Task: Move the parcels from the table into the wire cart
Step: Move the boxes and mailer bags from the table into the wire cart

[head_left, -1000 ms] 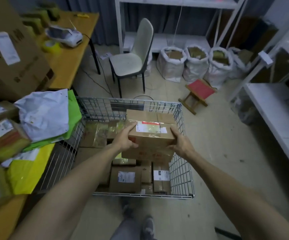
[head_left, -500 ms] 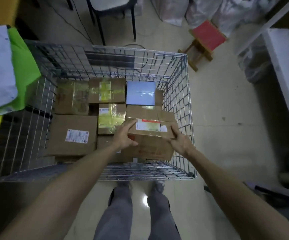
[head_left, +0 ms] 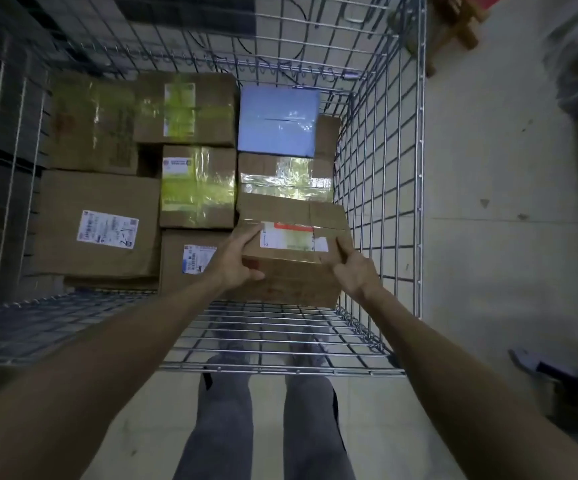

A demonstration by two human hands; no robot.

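The wire cart fills the upper frame, with pale floor at right. In the cart's lower right corner sits a cardboard box. Outstretched left hand and right hand grip its sides.

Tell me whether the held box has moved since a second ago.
Yes. Against the cart rim, the box has gone down: it was above the rim, and now it is inside, in the near right corner.

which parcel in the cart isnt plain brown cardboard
The pale blue parcel near the far right corner of the wire cart; every other parcel there is brown cardboard.
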